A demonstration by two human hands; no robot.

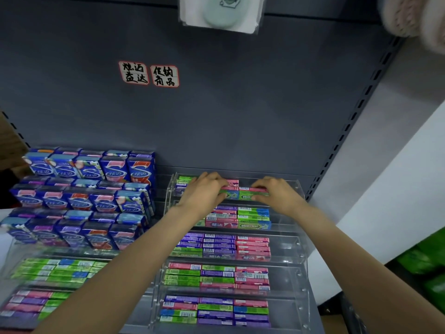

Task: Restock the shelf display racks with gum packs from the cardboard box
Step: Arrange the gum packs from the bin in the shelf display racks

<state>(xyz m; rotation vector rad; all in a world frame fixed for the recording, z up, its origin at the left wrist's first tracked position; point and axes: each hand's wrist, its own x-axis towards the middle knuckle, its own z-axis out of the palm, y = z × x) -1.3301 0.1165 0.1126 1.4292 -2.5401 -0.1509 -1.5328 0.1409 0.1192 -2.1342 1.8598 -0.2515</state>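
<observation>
Reaching into the top tier of a clear plastic rack [298, 186] at about one o'clock from the picture's middle, both hands meet over one long green gum pack [245, 195]. The left hand [204, 191] curls its fingers over the pack's left end; the right hand [277, 192] pinches the right end, fingers bent on top. The pack is a slim, glossy box lying flat across the front of that tier, with pink packs [231, 183] just behind it and partly hidden by the knuckles.

Below, toward six o'clock, four more stepped tiers of the same rack hold flat rows of thin packs in purple, pink, green and blue [216, 247], barcodes facing up; each tier's right end shows bare plastic. At nine o'clock, a second clear rack [14, 247] carries squat, shiny blue boxes [113, 168] with a large curling letter, stacked in tiers, and lower down more thin green and pink packs, blurred and partly covered by the left forearm.

A matte grey back panel [240, 116] rises behind, with slotted uprights at its sides. Two handwritten labels with red borders [149, 74] are stuck at eleven o'clock. At twelve o'clock a clear packet holding something pale and rounded [220, 13] is cut off by the top edge. Something pinkish and fuzzy [409, 18] at the upper right corner is too blurred to identify, as are the green shapes [426, 263] at four o'clock.
</observation>
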